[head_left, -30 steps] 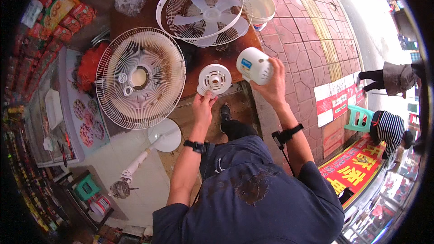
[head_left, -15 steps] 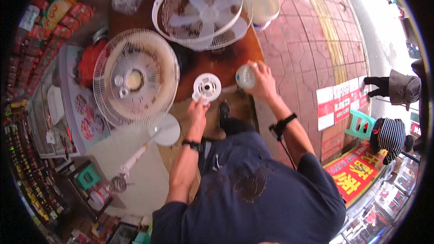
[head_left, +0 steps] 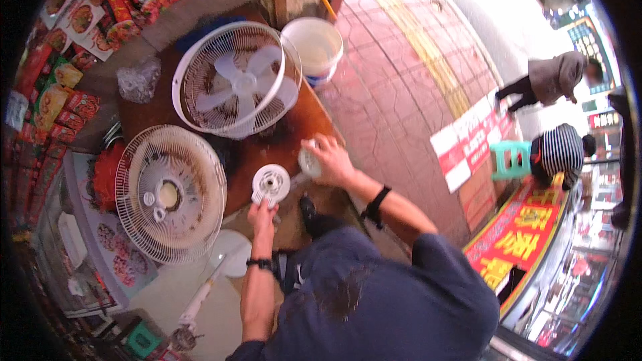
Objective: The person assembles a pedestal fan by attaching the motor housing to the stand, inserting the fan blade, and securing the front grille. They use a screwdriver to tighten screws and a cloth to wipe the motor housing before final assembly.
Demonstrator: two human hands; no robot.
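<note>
My left hand [head_left: 263,214] is closed on the lower edge of a round white plastic fan housing [head_left: 271,183], with rings and a dark hole at its middle. To its right, my right hand [head_left: 332,160] grips a round, pale, translucent cap-like piece [head_left: 309,163] by its upper edge; its exact kind is unclear. The two pieces are apart. Beyond my hands, a fan grille with pale translucent blades [head_left: 244,81] lies on the brown table [head_left: 319,117]. A second, brown-stained wire grille [head_left: 170,194] is at the left.
A white bucket [head_left: 313,43] stands beyond the table's right corner. A fan pole [head_left: 200,299] and a white disc [head_left: 231,254] lie low at the left. A crumpled plastic bag [head_left: 139,80] sits at the far left. On the right are a green stool [head_left: 511,160] and two people.
The view has swung, so the scene sits further left and lower. My right hand and its cap-like piece have come nearer the housing; the piece appears more edge-on. Both hands keep their hold.
</note>
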